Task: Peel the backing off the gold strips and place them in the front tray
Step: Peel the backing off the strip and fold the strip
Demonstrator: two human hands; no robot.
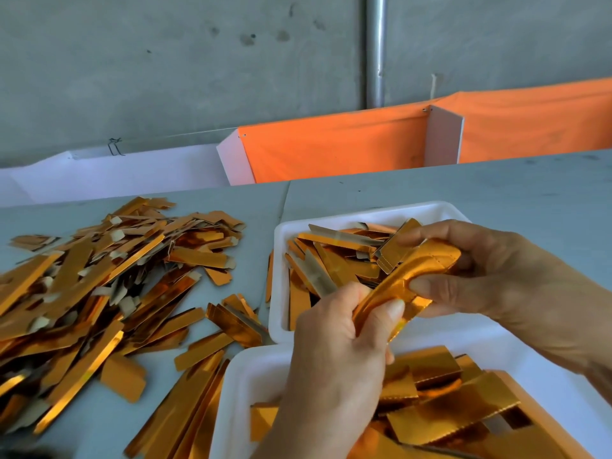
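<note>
Nearest, front tray (238, 385) holding wide gold pieces. Above it, left hand (334, 369) pinching gold strip (407, 279) at its lower end, right hand (490, 276) gripping the upper end, over back tray (281, 233). Loose strip pile (99, 276) on table (496, 193) at left.

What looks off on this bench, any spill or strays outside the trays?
Mostly messy, not damaged. A few gold strips lie on the table against the far tray, beside the big loose pile. Both hands, left and right, grip a bent strip.
</note>
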